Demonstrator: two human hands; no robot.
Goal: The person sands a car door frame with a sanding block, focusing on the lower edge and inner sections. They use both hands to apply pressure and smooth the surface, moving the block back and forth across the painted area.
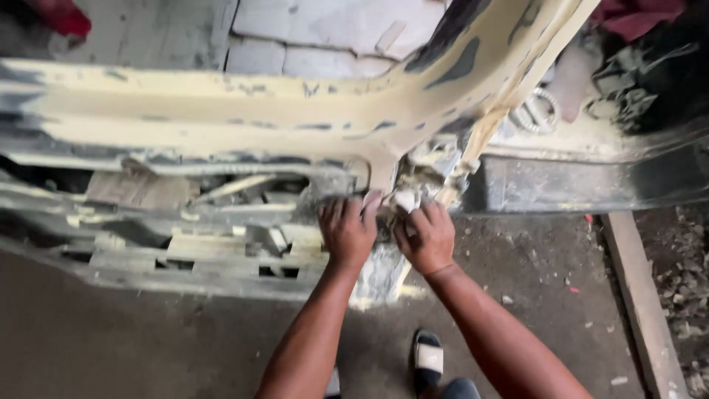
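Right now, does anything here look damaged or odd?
Yes. The car body panel is patchily smeared with cream filler, dark paint showing through. Both hands, left and right, press at its ragged, crumbling lower joint.

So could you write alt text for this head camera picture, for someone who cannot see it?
Seen from above, a person's left hand and right hand press side by side on a pale crumpled piece at the joint of a car body panel coated in yellowish filler. Below are a dusty concrete floor, a wooden plank and a sandalled foot.
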